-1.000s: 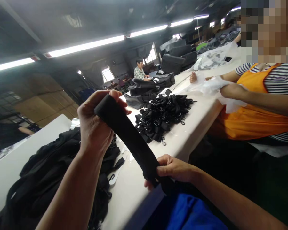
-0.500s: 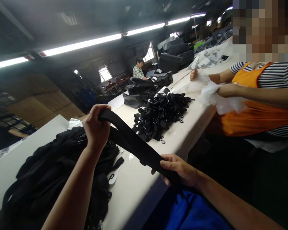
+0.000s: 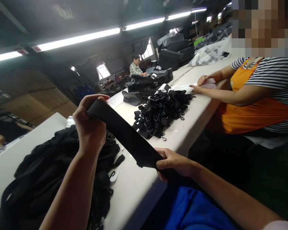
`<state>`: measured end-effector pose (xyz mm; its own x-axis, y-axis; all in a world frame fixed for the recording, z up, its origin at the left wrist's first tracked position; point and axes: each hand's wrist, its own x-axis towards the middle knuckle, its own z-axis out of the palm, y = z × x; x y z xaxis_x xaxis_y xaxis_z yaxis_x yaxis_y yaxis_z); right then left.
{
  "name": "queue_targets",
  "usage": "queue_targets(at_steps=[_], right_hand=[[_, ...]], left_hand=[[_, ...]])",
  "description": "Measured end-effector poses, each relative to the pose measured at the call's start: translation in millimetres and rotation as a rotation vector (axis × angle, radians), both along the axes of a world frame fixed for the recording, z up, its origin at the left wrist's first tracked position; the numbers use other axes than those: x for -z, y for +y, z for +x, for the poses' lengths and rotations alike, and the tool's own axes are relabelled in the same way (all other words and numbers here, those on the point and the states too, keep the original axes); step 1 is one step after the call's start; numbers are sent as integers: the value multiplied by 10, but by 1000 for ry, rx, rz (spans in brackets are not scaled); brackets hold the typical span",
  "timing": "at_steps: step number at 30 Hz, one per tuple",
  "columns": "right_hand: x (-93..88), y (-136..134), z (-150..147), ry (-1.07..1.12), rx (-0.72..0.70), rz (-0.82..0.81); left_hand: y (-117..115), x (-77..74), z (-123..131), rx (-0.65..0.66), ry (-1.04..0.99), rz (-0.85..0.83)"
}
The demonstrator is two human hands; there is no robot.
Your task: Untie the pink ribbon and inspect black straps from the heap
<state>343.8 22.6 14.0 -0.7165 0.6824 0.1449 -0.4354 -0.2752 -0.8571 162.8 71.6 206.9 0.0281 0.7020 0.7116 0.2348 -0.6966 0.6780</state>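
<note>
A wide black strap (image 3: 127, 134) stretches slantwise between my two hands, above the table edge. My left hand (image 3: 91, 123) is closed round its upper, looped end. Lower down, my right hand (image 3: 174, 163) grips the strap near its other end, thumb on top; that end hangs in shadow by my blue clothing and is hard to make out. Below my left forearm lies a loose heap of black straps (image 3: 45, 169) with some metal hooks and a white tag. Beyond the held strap sits a pile of folded black straps (image 3: 160, 111) with metal clips and white labels.
The long white table (image 3: 182, 134) runs away to the upper right. Dark grey bags (image 3: 146, 84) stand behind the folded pile. At the right, a co-worker in an orange apron (image 3: 244, 111) handles white plastic on the table. Another person (image 3: 136, 67) sits farther back.
My left hand has moved slightly left and up, and the strap's two layers now lie together as one flat band. The co-worker's hands have lowered the plastic toward the table.
</note>
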Motion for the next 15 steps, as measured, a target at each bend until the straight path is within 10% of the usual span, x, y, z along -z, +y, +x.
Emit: queue_targets(at_steps=[9, 15], right_hand=[[79, 21, -79, -105, 31, -22], [45, 174, -64, -185, 523, 33]], left_hand=[[-284, -56, 208, 139, -156, 109], [-830, 18, 348, 132, 62, 123]])
